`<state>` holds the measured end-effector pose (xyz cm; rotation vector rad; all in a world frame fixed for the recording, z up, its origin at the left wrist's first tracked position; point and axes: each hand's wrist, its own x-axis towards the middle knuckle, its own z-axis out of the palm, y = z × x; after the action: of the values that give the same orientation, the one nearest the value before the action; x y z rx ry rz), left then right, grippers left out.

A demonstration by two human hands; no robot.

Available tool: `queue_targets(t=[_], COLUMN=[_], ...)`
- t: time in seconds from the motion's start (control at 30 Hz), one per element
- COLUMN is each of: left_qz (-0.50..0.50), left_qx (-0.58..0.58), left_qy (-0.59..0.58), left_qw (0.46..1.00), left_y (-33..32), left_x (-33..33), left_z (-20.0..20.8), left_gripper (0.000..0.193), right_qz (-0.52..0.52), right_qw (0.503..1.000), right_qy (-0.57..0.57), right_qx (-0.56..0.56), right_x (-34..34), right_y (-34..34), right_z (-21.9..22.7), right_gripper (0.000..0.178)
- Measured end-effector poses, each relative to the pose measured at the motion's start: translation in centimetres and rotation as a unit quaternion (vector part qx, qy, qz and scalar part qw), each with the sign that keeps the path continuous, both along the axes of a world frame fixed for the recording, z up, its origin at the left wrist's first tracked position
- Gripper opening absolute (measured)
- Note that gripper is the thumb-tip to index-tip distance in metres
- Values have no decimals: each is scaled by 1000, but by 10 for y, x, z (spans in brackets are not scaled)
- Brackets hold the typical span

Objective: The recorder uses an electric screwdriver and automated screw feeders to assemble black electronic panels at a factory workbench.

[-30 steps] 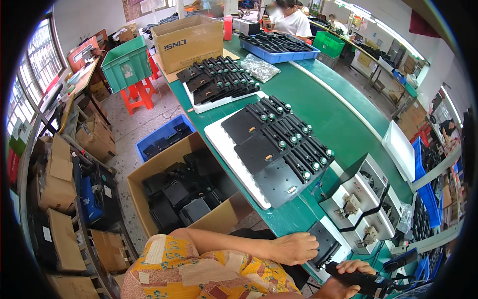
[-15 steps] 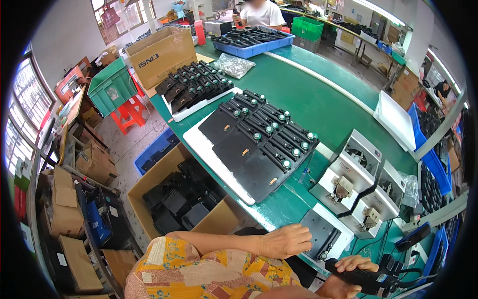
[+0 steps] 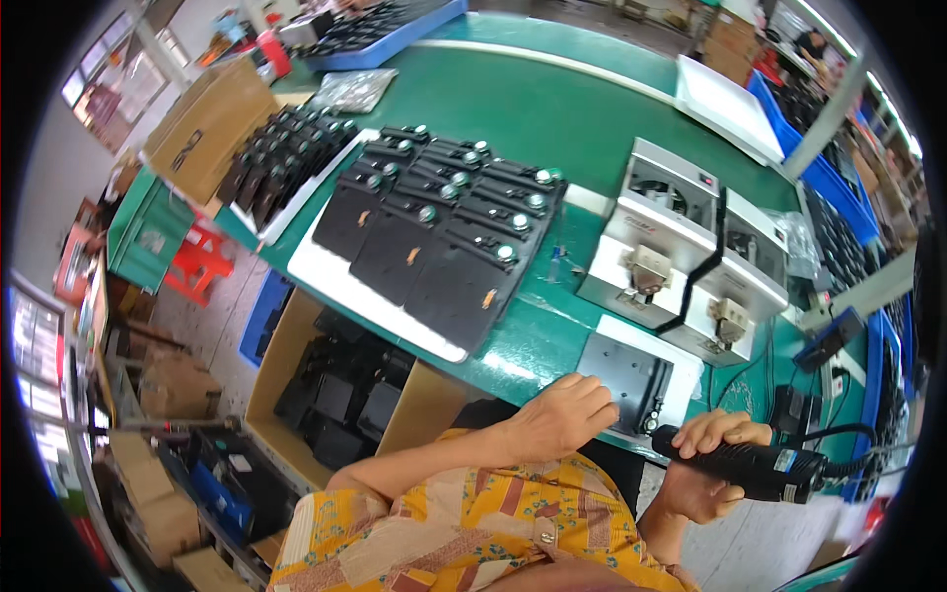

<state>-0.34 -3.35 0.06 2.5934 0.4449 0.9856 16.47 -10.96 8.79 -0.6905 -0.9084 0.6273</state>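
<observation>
Presently, our view sits farther right than in the earlier frame: the cardboard carton (image 3: 202, 138) and the roller-fitted plates (image 3: 434, 281) shift left in it, while our grasp on the tool is unchanged. The single black plate (image 3: 621, 373) lies on the white pad (image 3: 688, 383), just beyond and between our hands. Our left hand (image 3: 567, 416) keeps its fingers curled at the plate's near-left corner; we cannot tell whether it holds anything. Our right hand (image 3: 695, 488) grasps the black handheld tool (image 3: 755, 470), tip pointing left.
</observation>
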Motion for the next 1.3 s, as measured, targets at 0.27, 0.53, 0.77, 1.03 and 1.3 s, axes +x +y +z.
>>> queue_targets(t=[0.27, 0.53, 0.77, 1.03, 1.3], left_qz=[-1, 22, 28, 18, 23], left_qx=[2, 20, 3, -11, 0], left_qy=[16, 12, 30, 32, 38], left_qw=[1000, 999, 999, 999, 999], left_y=[12, 20, 8, 9, 19], left_x=[7, 18, 15, 21, -4], left_z=[-5, -5, -7, -6, 4], left_gripper=[12, 21, 23, 19, 20], right_qz=[-68, -205, -259, -286, -99], right_qw=[998, 974, 961, 953, 986], right_qy=[9, -80, -90, -98, 96], right_qx=[-7, 53, 36, 36, 98], right_x=[41, 110, 119, 138, 135], right_y=[-25, -56, -54, -50, -32], right_z=[-4, -20, -32, -40, -40], right_gripper=[65, 63, 59, 60, 47])
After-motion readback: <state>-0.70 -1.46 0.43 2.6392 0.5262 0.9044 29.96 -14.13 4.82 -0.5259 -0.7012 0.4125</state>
